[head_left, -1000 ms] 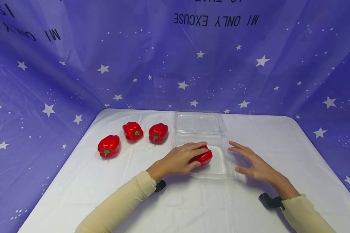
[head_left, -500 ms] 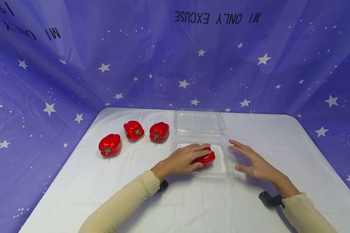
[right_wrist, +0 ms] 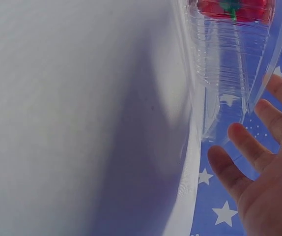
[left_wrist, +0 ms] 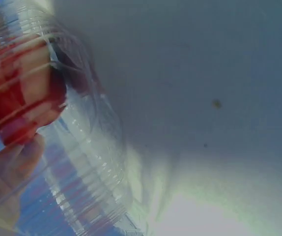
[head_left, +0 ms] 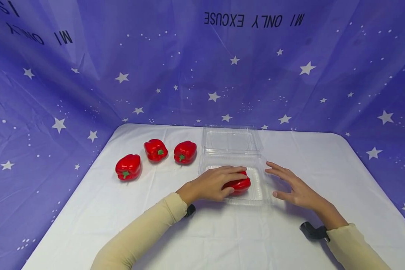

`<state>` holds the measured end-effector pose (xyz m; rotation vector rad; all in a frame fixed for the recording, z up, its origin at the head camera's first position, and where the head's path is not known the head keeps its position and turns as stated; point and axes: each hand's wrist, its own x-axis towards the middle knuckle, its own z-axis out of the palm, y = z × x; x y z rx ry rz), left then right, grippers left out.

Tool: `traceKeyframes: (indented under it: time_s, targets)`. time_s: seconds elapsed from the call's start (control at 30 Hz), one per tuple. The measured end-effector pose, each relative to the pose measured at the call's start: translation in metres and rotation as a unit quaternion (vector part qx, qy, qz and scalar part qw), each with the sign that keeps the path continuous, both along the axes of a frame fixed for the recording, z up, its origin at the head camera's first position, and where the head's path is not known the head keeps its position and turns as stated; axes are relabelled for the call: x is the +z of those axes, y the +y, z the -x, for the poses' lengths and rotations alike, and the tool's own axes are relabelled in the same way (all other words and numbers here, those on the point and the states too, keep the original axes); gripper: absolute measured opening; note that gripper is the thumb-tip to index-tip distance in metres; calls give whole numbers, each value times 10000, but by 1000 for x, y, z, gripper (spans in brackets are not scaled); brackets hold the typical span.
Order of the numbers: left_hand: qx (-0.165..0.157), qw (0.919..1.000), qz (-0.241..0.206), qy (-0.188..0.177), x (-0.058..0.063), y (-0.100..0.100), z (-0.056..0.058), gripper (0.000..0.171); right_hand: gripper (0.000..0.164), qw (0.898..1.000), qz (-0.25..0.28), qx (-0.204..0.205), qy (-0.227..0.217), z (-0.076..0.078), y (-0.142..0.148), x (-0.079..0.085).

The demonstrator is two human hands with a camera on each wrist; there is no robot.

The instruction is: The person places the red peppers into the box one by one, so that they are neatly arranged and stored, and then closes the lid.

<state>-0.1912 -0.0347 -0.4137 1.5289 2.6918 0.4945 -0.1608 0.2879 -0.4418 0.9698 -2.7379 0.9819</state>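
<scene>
Holding a red pepper (head_left: 239, 187), the left hand (head_left: 214, 183) lay over the clear box (head_left: 256, 180) in the head view, its grip pinching the pepper with fingers across the top and thumb on the near side; the pepper sat in the box's base, and the lid (head_left: 231, 141) lay open toward the far edge of the tabletop (head_left: 236, 236); the right hand (head_left: 293, 187), just beside the box's right side, held nothing, its grip spread; three other peppers (head_left: 156, 150) lay left of the box; a starry curtain (head_left: 175, 67) hung behind. From the left wrist, the pepper showed blurred through the box's ridged wall, a digit at its lower edge. From the right wrist, the pepper's green stem (right_wrist: 230, 5) showed inside the box; the right fingers were splayed near the rim, though whether they touched it I could not tell.
</scene>
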Motion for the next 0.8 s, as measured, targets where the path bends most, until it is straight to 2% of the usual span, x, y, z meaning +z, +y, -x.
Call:
traceKeyframes:
  time_s: [0.2, 0.37, 0.5, 0.7, 0.8]
  targets:
    - [-300, 9993, -237, 16, -5, 8, 5, 52, 65, 10000, 18, -56, -4, -5, 6, 3]
    - [-194, 9988, -435, 97, -5, 8, 8, 51, 66, 10000, 16, -60, -9, -3, 6, 4]
    - [-258, 9985, -460, 126, -5, 7, 10, 51, 66, 10000, 52, -39, -20, 0, 5, 3]
    - [-256, 9977, -451, 436, -9, 7, 13, 52, 65, 9999, 125, 19, -75, 0, 1, 3]
    - [-200, 9975, -492, 460, -10, 8, 12, 49, 65, 9999, 118, 56, -60, 0, 0, 2]
